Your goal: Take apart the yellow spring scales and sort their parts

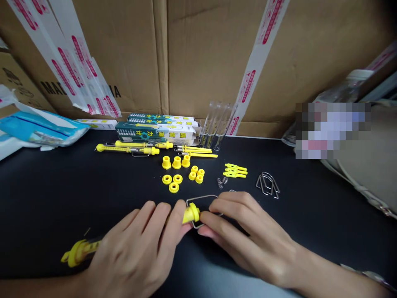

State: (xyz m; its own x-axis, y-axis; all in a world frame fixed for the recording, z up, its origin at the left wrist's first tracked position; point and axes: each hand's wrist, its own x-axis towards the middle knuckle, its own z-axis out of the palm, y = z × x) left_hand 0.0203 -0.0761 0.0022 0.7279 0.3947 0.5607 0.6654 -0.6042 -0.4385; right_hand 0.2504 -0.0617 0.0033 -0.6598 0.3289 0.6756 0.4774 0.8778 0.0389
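Now | left hand [136, 252] is gripping yellow plastic tube [190, 214] low over black desk [62, 198] | right hand [245, 236] is pinching bent steel wire clip [201, 198] at tube's cap | risk: springy clip likely slipping free if twisted.

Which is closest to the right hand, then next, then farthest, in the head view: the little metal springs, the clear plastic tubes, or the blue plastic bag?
1. Little metal springs, just beyond the right hand's fingers.
2. Clear plastic tubes, leaning on the cardboard box at the back.
3. Blue plastic bag, far left.
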